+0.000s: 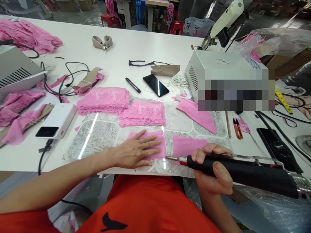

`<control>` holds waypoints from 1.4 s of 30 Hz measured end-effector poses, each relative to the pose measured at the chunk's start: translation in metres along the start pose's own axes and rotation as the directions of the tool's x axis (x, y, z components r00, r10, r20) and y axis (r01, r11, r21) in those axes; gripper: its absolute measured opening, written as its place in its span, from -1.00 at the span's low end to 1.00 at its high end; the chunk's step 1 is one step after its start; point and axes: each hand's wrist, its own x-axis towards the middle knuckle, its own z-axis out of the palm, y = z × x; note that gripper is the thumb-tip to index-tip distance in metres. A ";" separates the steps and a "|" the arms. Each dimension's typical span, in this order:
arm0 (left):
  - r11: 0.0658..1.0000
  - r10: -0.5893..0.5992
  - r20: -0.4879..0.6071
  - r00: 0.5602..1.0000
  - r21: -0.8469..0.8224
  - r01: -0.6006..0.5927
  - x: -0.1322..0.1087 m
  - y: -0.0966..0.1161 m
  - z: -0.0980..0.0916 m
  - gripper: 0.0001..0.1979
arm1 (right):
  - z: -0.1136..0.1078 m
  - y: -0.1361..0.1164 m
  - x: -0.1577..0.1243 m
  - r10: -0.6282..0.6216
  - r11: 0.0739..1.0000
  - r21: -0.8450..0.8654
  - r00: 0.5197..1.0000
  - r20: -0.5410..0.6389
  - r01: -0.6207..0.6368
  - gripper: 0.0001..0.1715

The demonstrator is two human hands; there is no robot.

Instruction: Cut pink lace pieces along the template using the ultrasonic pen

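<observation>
My left hand (pixel 137 150) lies flat with its fingers stretched out, pressing down a pink fabric piece (pixel 159 136) on a clear patterned work plate (pixel 97 136). My right hand (pixel 213 171) is wrapped round a black hand-held cutting tool (pixel 243 173). The tool's thin metal tip (pixel 171 158) touches the lower right edge of that piece. A second pink fabric piece (pixel 188 144) lies just right of the tip, partly under my right fingers.
Two stacks of pink lace (pixel 121 105) lie behind the plate, and a pink cut piece (pixel 198 115) at right. A white machine box (pixel 218 69), phone (pixel 155 84), marker (pixel 132 84), white power unit (pixel 57 120), cables, orange snips (pixel 237 127) and pink bundles (pixel 26 35) crowd the table.
</observation>
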 end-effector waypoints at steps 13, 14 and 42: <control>0.991 -0.069 -0.004 0.998 0.112 0.069 0.000 0.009 0.008 -0.44 | -0.001 -0.006 -0.003 -0.006 1.000 -0.026 1.000 0.022 0.007 -0.80; 0.991 -0.067 -0.014 0.998 0.114 0.068 -0.001 0.010 0.009 -0.44 | -0.002 -0.007 -0.003 -0.012 1.000 -0.028 1.000 0.021 0.013 -0.80; 0.984 -0.061 -0.065 0.996 0.166 0.071 0.000 0.020 0.010 -0.41 | 0.002 -0.012 -0.004 -0.009 0.999 -0.053 0.999 0.042 0.011 -0.80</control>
